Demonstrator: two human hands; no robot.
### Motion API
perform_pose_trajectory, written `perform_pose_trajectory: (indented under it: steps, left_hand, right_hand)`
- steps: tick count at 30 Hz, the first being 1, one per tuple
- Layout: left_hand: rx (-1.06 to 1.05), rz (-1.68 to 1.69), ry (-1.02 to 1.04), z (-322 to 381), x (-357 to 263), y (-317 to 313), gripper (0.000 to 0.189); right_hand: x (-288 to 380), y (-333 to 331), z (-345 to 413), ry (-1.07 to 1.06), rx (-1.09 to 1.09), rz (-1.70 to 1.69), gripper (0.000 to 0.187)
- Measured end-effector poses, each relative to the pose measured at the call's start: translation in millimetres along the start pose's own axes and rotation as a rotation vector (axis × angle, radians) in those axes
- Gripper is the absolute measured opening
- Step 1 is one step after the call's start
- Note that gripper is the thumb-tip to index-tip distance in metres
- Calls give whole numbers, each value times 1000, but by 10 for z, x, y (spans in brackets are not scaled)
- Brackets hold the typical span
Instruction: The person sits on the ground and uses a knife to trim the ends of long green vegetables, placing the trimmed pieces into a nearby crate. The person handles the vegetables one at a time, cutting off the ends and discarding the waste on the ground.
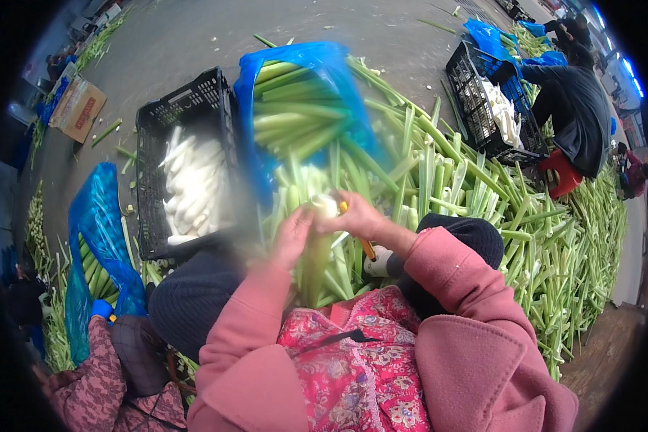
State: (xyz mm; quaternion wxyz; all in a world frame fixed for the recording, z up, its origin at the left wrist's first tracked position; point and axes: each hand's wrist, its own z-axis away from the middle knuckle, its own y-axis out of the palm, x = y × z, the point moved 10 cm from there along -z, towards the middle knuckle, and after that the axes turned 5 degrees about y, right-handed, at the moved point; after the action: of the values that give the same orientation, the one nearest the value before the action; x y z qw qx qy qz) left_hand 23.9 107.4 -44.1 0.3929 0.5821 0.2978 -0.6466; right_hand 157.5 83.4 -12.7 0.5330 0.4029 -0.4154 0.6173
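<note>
Both hands are together at the middle of the view, around the pale cut end of a thick green-and-white stalk [324,205]. My left hand [293,235] holds the stalk from its left side. On the right, my right hand [356,215] has its fingers at the pale end and grips a knife with a yellow-orange handle [368,248]; its blade cannot be made out clearly. Just beyond the hands lies a blue plastic bag [356,102] with long green stalks [297,110] in it. A black plastic crate [181,100] with peeled white stem pieces [197,183] stands at the left.
A heap of cut green stalks [551,254] spreads to the right. A co-worker [575,108] sits on a red stool [562,173] beside another black crate [470,100]. At lower left are a second co-worker's sleeve [94,372] and a blue bag [97,210]. A cardboard box [78,110] stands farther off.
</note>
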Motion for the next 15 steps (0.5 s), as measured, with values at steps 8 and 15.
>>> perform_pose_trajectory:
  steps: [8, 15]
  left_hand:
    - [-367, -1052, 21, -7, -277, -502, 52]
    - [284, 363, -245, 180, -96, 419, 54]
  right_hand:
    - [28, 115, 12, 175, 328, -1000, 55]
    - [-165, -128, -285, 142, 220, -902, 49]
